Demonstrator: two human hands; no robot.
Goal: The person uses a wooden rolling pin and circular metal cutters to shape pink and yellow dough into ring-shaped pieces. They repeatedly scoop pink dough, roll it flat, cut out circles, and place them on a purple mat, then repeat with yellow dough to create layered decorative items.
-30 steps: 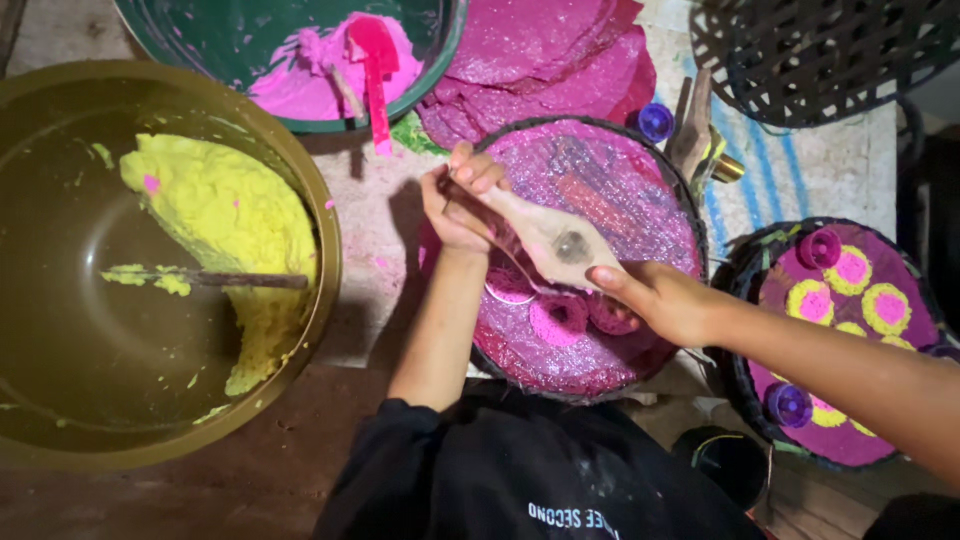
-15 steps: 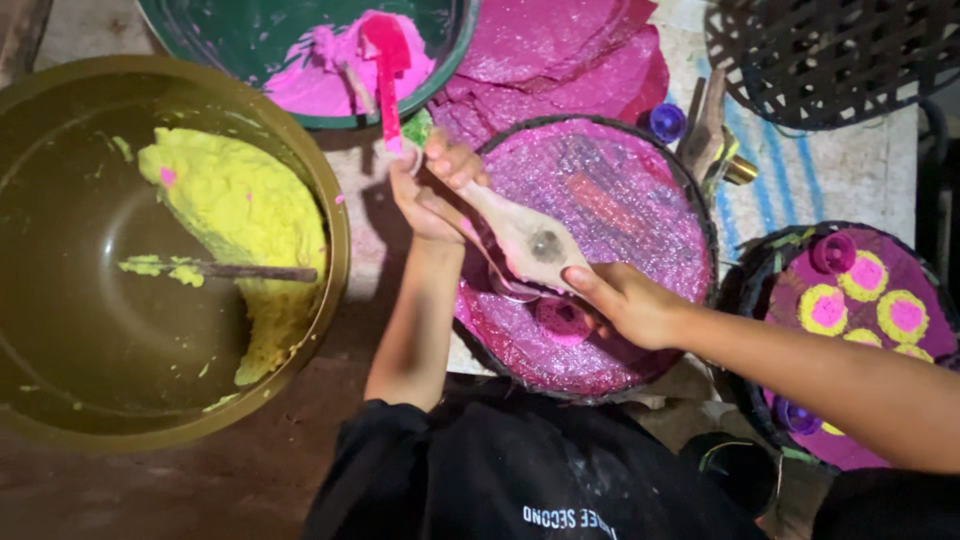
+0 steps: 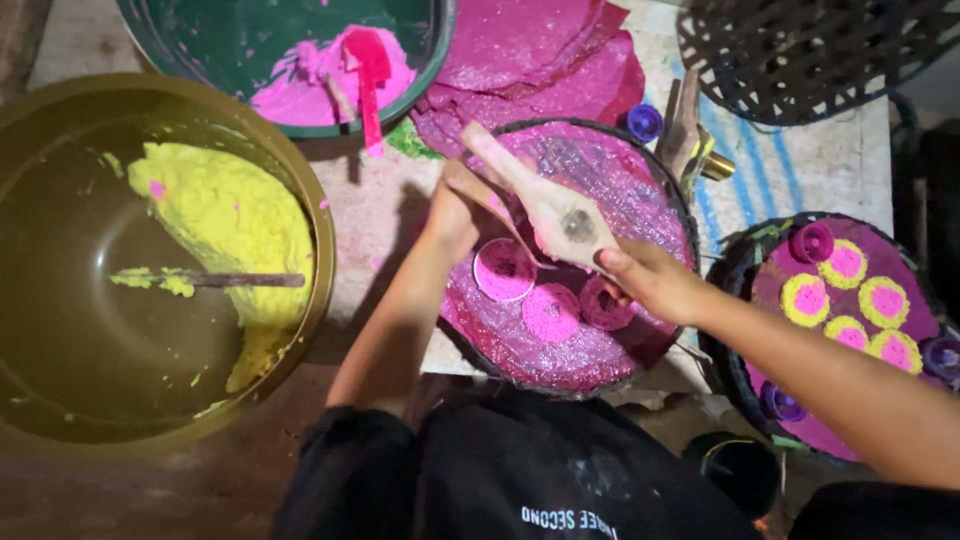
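A: Where is the wooden mould [image 3: 545,205]?

B: Over the round tray [image 3: 600,350] lined with glittery pink sheet, slanting from about 10 o'clock down to 4 o'clock across the tray's upper half. It has a round hollow near its wider end.

A: Who holds it?

B: Both hands. The right hand [image 3: 650,280] grasps the wide end, at roughly 3 o'clock on the tray, fingers wrapped under it. The left hand [image 3: 455,215] is clenched around a thin part at the tray's 9 o'clock edge; whether that part belongs to the mould or is a separate stick, I cannot tell.

A: And beneath it?

B: Three pink discs [image 3: 552,310] lie on the tray, just under and at 6 o'clock of the mould, close together in a row.

A: What else is about?

B: At 9 o'clock, well apart, a big brass bowl [image 3: 60,400] with yellow paste [image 3: 230,215] and a stick [image 3: 235,280] lying in it. At 11 o'clock, a green bowl [image 3: 200,40] holding pink paste [image 3: 300,95]. At 3 o'clock, a second tray [image 3: 740,260] carrying yellow-and-pink cakes [image 3: 845,295]. At 1 o'clock, a dark woven basket [image 3: 800,50].
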